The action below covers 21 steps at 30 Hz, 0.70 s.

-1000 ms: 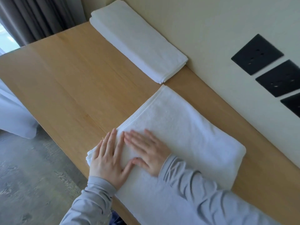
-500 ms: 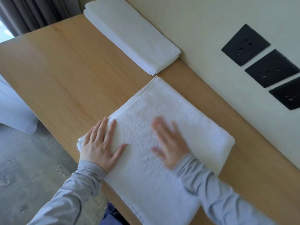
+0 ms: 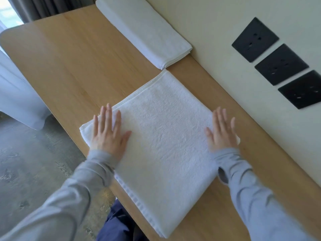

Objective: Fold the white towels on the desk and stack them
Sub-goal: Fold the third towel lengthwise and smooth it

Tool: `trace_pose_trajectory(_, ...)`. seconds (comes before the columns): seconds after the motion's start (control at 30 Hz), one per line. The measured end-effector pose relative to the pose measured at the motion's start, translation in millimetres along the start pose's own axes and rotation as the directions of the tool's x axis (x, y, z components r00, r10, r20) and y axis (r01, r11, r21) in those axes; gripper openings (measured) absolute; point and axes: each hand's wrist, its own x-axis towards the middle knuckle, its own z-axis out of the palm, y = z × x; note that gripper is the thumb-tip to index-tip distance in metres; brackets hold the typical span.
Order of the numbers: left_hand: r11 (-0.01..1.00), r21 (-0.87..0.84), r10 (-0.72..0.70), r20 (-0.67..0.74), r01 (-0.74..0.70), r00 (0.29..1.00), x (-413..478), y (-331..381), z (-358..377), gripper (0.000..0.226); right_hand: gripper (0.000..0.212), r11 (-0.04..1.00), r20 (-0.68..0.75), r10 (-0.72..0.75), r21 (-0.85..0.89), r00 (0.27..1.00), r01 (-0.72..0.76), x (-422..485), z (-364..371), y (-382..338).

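- A white towel [image 3: 165, 136] lies flat on the wood desk [image 3: 78, 58]. It is folded, and its layers show along the near edge.
- The left hand [image 3: 108, 134] lies flat on the left end of the towel. Its fingers are straight and spread, and it grips nothing.
- The right hand [image 3: 221, 132] lies flat on the right end of the towel, close to the edge. Its fingers are straight too, and it holds nothing. It looks a bit blurry.
- The two hands are well apart, with bare towel between them.
- A second towel [image 3: 144, 32] lies farther back on the desk, by the wall [image 3: 208, 23]. It is folded long and thin.
- Its near corner is just beside the far corner of the first towel. I cannot tell if they touch.
- Three black sockets [image 3: 281, 65] sit in a row on the wall.
- Both arms wear grey sleeves [image 3: 251, 197].
- A grey floor [image 3: 34, 162] shows left of the desk.
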Motion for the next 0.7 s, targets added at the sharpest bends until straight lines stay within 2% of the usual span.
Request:
trace_pose_trajectory(0.03, 0.999, -0.040, -0.018, -0.031, 0.017, 0.999, -13, 23, -1, 0.077, 0.060, 0.994, -0.064, -0.093, 0.056, 0.994, 0.097, -11, -3, -25)
trace_pose_trajectory(0.1, 0.988, -0.131, 0.070, -0.055, -0.077, 0.996, -51, 79, 8, 0.068, 0.054, 0.945, -0.125, -0.312, 0.055, 0.942, 0.321, -43, 8, -71)
trace_pose_trajectory(0.13, 0.976, -0.168, 0.131, -0.046, -0.137, 0.990, -71, 105, 15, 0.064, 0.054, 0.917, -0.077, -0.395, 0.021, 0.915, 0.398, -61, 17, -89)
trace_pose_trajectory(0.2, 0.960, -0.223, 0.188, 0.058, -0.171, 0.980, -97, 127, 22, 0.066, 0.057, 0.886, 0.049, -0.461, -0.031, 0.886, 0.463, -84, 30, -104)
trace_pose_trajectory(0.23, 0.965, -0.202, 0.194, 0.110, -0.169, 0.975, -102, 124, 27, 0.070, 0.057, 0.874, 0.079, -0.482, -0.022, 0.873, 0.485, -88, 34, -100)
trace_pose_trajectory(0.3, 0.970, -0.116, 0.227, 0.112, -0.214, 0.967, -106, 109, 39, 0.076, 0.057, 0.837, 0.087, -0.546, 0.034, 0.833, 0.546, -79, 37, -73)
trace_pose_trajectory(0.37, 0.967, -0.088, 0.247, 0.098, -0.239, 0.964, -107, 100, 48, 0.078, 0.062, 0.868, 0.106, -0.497, 0.046, 0.861, 0.495, -63, 34, -29)
trace_pose_trajectory(0.47, 0.972, -0.098, 0.222, 0.117, -0.211, 0.968, -108, 103, 53, 0.082, 0.067, 0.978, 0.140, -0.204, -0.010, 0.969, 0.207, -35, 28, 51)
trace_pose_trajectory(0.53, 0.972, -0.086, 0.226, 0.094, -0.219, 0.969, -107, 104, 56, 0.083, 0.078, 0.997, 0.233, -0.043, -0.050, 0.971, 0.056, -22, 23, 90)
trace_pose_trajectory(0.6, 0.972, -0.074, 0.228, 0.083, -0.222, 0.970, -108, 103, 56, 0.084, 0.083, 0.997, 0.213, 0.054, -0.070, 0.975, -0.040, -13, 15, 102)
trace_pose_trajectory(0.67, 0.973, -0.082, 0.222, 0.073, -0.216, 0.972, -108, 103, 55, 0.084, 0.075, 0.999, 0.046, -0.006, -0.036, 0.999, 0.007, -17, 9, 84)
trace_pose_trajectory(0.7, 0.973, -0.083, 0.220, 0.073, -0.214, 0.973, -108, 103, 54, 0.084, 0.068, 0.994, -0.022, -0.106, 0.030, 0.994, 0.106, -24, 7, 65)
